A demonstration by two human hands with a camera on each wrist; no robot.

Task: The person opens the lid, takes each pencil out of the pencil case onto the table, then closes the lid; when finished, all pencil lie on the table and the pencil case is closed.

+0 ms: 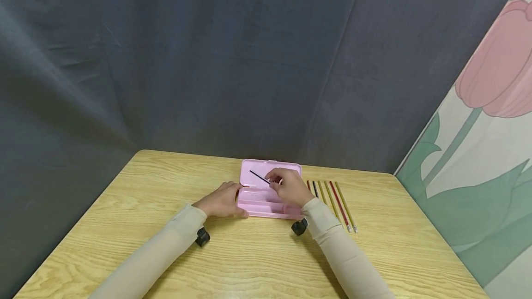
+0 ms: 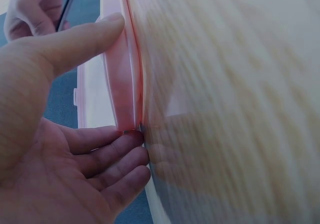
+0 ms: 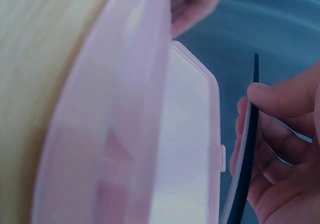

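A pink pencil case point(image 1: 259, 209) lies on the table with its lid point(image 1: 248, 166) swung back toward the curtain. Its tray has long compartments. My left hand point(image 1: 220, 201) grips the left end of the case, thumb along the front wall and fingers around the end, as the left wrist view shows. Above the case, my right hand point(image 1: 290, 189) pinches a thin black pencil point(image 1: 257, 176) between thumb and fingers. The pencil slants up to the left in front of the lid, and the right wrist view shows the black pencil point(image 3: 246, 154) apart from the case.
Right of the case lies a row of several pencils: a black pencil point(image 1: 315, 189), yellow ones such as the yellow pencil point(image 1: 347, 206) at the far right, and a red pencil point(image 1: 340, 204). My right forearm partly covers them. A dark curtain point(image 1: 232, 68) hangs behind the wooden table point(image 1: 249, 262).
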